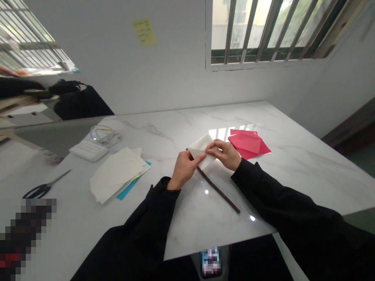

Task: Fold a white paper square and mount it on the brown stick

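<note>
pinching a folded cream paper [202,150] between both hands above the white marbled worktop [293,164], left hand [184,168] with fingers closed on the near edge, right hand [227,154] with fingers closed on the far right corner. lying just under the paper and running toward the near edge, a thin dark stick [218,191]. resting just right of the right hand, folded red paper [249,144]. spread to the left, a loose stack of cream sheets [117,171] over a teal sheet [129,187]. further left, black-handled scissors [43,188], a white box [88,150] and a coiled white cable [104,134]. stuck on the wall, a yellow note [144,32], writing too small to read.
</note>
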The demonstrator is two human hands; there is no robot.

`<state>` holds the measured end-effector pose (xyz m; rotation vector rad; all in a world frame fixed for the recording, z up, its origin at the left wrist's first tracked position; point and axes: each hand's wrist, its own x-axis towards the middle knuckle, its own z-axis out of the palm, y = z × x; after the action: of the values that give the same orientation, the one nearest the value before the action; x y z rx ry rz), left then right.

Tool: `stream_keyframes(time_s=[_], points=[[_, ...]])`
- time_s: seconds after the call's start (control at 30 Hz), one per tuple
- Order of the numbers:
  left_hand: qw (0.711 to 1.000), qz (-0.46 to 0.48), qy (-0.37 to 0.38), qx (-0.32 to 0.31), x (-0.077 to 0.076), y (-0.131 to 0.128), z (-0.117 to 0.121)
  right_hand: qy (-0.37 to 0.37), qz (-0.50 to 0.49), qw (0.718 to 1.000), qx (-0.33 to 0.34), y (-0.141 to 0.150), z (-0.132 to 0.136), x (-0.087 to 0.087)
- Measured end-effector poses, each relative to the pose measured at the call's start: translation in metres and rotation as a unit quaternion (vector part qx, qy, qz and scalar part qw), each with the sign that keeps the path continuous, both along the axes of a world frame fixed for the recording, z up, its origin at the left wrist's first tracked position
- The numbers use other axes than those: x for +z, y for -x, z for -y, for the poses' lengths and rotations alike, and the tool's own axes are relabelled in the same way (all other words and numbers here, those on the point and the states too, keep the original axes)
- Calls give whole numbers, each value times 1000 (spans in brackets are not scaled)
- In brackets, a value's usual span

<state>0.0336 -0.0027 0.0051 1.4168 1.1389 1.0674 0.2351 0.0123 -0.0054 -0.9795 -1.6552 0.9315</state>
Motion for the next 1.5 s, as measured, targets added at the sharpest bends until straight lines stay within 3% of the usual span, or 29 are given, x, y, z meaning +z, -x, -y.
stream_keyframes(time_s=[0.83,1.5], points=[[1000,2,-12,11,0,-2,0,-22,36,998,-48,3,4,3],[999,-16,-36,19,-5,-2,-2,-4,9,1000,-15,1,2,1]])
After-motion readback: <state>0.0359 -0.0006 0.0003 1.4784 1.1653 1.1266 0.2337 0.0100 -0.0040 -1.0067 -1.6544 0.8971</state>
